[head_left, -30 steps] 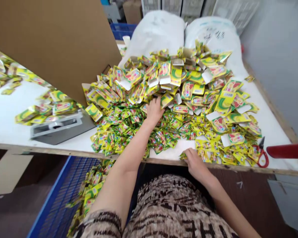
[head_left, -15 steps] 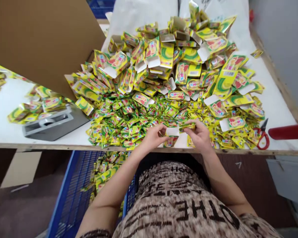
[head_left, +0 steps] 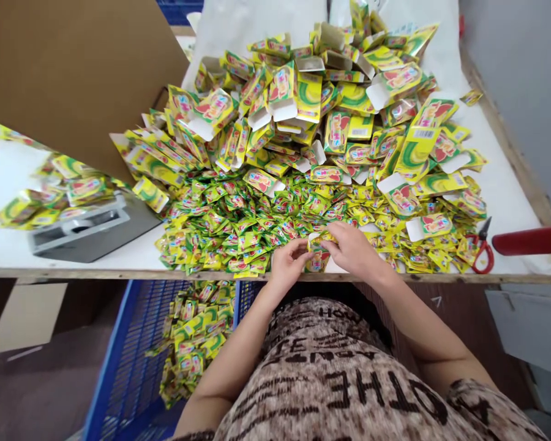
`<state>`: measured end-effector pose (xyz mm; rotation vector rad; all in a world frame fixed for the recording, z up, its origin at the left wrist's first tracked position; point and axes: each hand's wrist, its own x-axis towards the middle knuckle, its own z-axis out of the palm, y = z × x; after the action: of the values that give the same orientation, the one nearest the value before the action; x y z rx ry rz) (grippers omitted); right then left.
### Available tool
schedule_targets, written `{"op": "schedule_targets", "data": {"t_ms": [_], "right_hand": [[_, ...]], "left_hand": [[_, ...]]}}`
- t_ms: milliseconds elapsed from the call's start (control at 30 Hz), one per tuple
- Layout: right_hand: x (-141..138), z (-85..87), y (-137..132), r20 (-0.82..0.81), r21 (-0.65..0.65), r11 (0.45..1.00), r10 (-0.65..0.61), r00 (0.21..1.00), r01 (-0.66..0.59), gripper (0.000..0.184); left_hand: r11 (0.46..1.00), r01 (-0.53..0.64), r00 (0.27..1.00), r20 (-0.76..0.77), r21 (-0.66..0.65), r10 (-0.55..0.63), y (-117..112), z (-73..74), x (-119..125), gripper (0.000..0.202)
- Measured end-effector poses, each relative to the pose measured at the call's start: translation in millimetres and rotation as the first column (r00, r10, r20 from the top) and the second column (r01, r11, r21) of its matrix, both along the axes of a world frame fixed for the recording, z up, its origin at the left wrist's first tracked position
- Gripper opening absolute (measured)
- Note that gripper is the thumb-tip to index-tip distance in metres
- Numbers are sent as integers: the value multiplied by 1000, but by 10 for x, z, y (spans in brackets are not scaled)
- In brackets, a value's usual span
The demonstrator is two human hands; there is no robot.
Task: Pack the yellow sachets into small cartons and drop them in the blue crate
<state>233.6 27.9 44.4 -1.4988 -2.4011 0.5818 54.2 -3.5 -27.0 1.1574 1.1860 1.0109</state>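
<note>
Near the table's front edge, my left hand [head_left: 288, 263] grips a small yellow and green carton [head_left: 318, 262], its printed front towards me. My right hand [head_left: 356, 250] pinches a yellow sachet [head_left: 320, 237] at the carton's open top; how far the sachet sits inside is hard to see. Just beyond both hands spreads a heap of small green and yellow sachets [head_left: 239, 214]. Behind that heap rises a pile of open cartons [head_left: 335, 131] with white flaps, lying at all angles.
A large brown cardboard box [head_left: 82, 79] and a tape dispenser [head_left: 80, 229] stand at left. Red-handled scissors [head_left: 483, 254] and a red bar [head_left: 530, 241] lie at right. Below the table edge, a blue crate [head_left: 114, 361] holds filled-looking cartons.
My right hand has moved left with the sachet, bringing it from beside the carton to its open top. My left hand still holds the carton. The view has shifted slightly.
</note>
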Motion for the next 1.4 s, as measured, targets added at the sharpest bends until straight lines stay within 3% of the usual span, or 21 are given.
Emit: {"op": "schedule_targets", "data": {"t_ms": [67, 200, 300, 433, 533, 600, 667, 733, 800, 867, 933, 1067, 1167, 1233, 1333, 1400], "right_hand": [[-43, 34, -18, 43, 26, 1000, 2, 999, -3, 10], [-98, 123, -42, 142, 4, 981, 192, 971, -194, 12], [-83, 156, 0, 46, -59, 972, 232, 972, -229, 13], [-42, 40, 75, -157, 20, 989, 146, 977, -145, 8], [3, -111, 69, -181, 107, 973, 219, 959, -203, 17], [61, -201, 19, -227, 94, 967, 253, 941, -237, 17], [127, -279, -63, -367, 40, 986, 168, 915, -165, 17], [162, -359, -165, -542, -89, 996, -69, 837, 25, 15], [141, -444, -265, -646, -341, 929, -343, 682, 144, 20], [79, -515, -332, -653, -559, 824, -508, 562, 95, 27], [24, -553, -344, -663, -629, 777, -552, 506, 24, 31], [41, -547, -275, -728, -607, 791, -509, 460, -84, 31], [80, -540, -245, -741, -583, 803, -460, 489, -128, 30], [63, -538, -230, -727, -451, 891, -336, 599, -46, 26], [-9, -526, -161, -633, -129, 990, -133, 763, 65, 19], [-51, -513, -88, -628, -68, 995, -100, 772, 74, 20]], "left_hand": [[1000, -14, 1000, -3, 14, 14, -24, 5, 0, 27], [997, 8, 996, -85, 73, -2, -54, 31, -3, 32], [999, -2, 1000, -21, 50, 3, -60, -14, -25, 32], [998, -45, 993, 108, -44, 49, -69, -100, -61, 34], [998, -42, 989, 139, -48, 48, -73, -100, -76, 34], [999, -22, 990, 141, -47, 29, -79, -78, -80, 34], [998, -19, 990, 136, -64, 27, -91, -53, -78, 33], [994, -47, 990, 131, -95, 59, -108, -28, -69, 28], [984, -84, 978, 174, -158, 111, -120, 2, -58, 22], [961, -64, 952, 272, -269, 139, -111, 40, -54, 19], [930, 14, 919, 371, -368, 133, -76, 84, -64, 20], [898, 99, 889, 443, -429, 114, 11, 162, -99, 30], [893, 130, 884, 458, -431, 93, 15, 191, -85, 33], [910, 103, 889, 447, -401, 96, -9, 186, -45, 33], [960, -72, 912, 373, -270, 173, -39, 136, 28, 27], [968, -201, 935, 265, -149, 235, -41, 82, 55, 23]]}}
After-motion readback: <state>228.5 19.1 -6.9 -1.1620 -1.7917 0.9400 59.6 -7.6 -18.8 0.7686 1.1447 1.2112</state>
